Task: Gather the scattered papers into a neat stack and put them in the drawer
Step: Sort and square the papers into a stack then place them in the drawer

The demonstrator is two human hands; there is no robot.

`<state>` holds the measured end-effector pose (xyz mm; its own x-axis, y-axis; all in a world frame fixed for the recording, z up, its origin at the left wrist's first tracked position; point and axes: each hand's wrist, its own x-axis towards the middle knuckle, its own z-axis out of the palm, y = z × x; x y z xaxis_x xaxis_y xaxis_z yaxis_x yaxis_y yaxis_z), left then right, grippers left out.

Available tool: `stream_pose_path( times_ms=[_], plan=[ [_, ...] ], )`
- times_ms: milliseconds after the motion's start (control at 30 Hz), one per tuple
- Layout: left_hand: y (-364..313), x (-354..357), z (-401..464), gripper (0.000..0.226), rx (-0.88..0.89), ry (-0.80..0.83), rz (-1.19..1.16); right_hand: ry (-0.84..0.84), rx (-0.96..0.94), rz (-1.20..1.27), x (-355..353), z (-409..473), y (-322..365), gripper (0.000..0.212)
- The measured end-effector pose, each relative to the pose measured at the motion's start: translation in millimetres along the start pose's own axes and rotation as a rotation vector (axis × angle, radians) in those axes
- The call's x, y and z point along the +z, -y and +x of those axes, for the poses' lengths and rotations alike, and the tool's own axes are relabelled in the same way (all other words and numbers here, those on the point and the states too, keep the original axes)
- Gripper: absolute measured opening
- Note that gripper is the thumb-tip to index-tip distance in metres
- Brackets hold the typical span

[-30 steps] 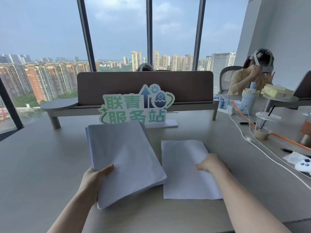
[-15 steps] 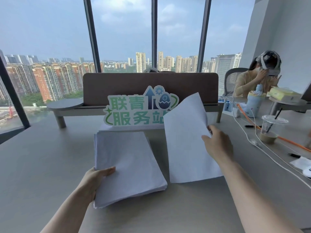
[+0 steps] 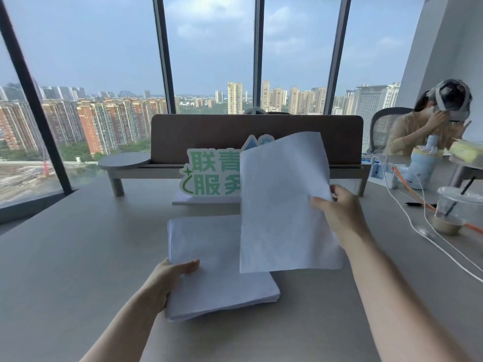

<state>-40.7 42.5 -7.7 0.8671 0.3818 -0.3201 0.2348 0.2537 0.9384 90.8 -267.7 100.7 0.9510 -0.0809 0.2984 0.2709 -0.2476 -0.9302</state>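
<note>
- My left hand (image 3: 171, 279) holds the thick stack of white paper sheets (image 3: 219, 267) at its near left edge, thumb lying across the top sheet and fingers hidden underneath.
- The stack is tilted, its near left corner lifted off the pale grey surface (image 3: 78, 257); I cannot tell whether its far right corner touches the surface.
- My right hand (image 3: 339, 215) pinches a loose white sheet of paper (image 3: 285, 205) at its right edge, thumb on the side facing me and fingers curled behind it.
- That loose sheet is held up in the air, nearly upright and leaning slightly, with its lower edge hanging above the right part of the stack and overlapping it in view.
- The loose sheet covers the right half of the white and green cut-out sign with large characters (image 3: 209, 173), which stands on the surface behind the stack.
- Behind the sign runs a brown padded divider panel (image 3: 209, 134) on a low grey shelf (image 3: 125, 163).
- To my right on the surface stand a clear plastic cup with a straw and a beige drink (image 3: 454, 210), white cables (image 3: 418, 226) and an orange cable (image 3: 407, 184).
- Farther right, a person in a yellow top (image 3: 413, 134) sits on a mesh chair (image 3: 381, 129) with both hands raised to a headset.
- Tall windows (image 3: 209, 48) beyond show city towers under a cloudy sky.
- No drawer shows in this view.
</note>
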Motion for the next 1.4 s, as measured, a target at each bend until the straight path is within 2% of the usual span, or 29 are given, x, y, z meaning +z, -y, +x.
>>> stream_pose_path(
  times_ms=[67, 200, 467, 533, 667, 800, 933, 1067, 1133, 1200, 1300, 1400],
  plan=[
    [1, -1, 1, 0.037, 0.013, 0.002, 0.002, 0.021, 0.007, 0.048, 8, 0, 3, 0.014],
    [2, -1, 3, 0.034, 0.013, -0.028, -0.017, 0.131, 0.060, -0.013, 37, -9, -3, 0.016],
    [-3, 0, 5, 0.059, -0.035, -0.096, 0.065, 0.332, 0.226, -0.121, 102, -33, -46, 0.022],
    [-2, 0, 5, 0.059, -0.027, -0.084, 0.051, 0.343, 0.239, -0.136, 112, -36, -53, 0.023],
    [-1, 1, 3, 0.044, -0.019, -0.002, -0.021, 0.362, 0.231, -0.189, 129, -40, -58, 0.026],
    [-2, 0, 3, 0.042, -0.051, 0.042, -0.039, 0.381, 0.222, -0.285, 142, -45, -64, 0.032],
    [-2, 0, 1, 0.036, -0.043, 0.035, -0.002, 0.321, 0.220, -0.352, 147, -48, -72, 0.017],
    [-3, 1, 2, 0.028, -0.073, 0.009, 0.008, 0.262, 0.178, -0.570, 145, -44, -80, 0.024],
    [-4, 1, 4, 0.028, -0.102, 0.006, 0.015, 0.293, 0.192, -0.645, 144, -43, -79, 0.013],
    [-4, 0, 7, 0.029, -0.114, -0.002, 0.035, 0.335, 0.230, -0.633, 141, -41, -73, 0.004],
    [-4, -1, 11, 0.028, -0.121, -0.016, 0.073, 0.356, 0.302, -0.558, 135, -36, -71, 0.022],
    [-3, 1, 15, 0.027, -0.075, -0.056, 0.102, 0.353, 0.384, -0.473, 129, -34, -72, 0.026]
  ],
)
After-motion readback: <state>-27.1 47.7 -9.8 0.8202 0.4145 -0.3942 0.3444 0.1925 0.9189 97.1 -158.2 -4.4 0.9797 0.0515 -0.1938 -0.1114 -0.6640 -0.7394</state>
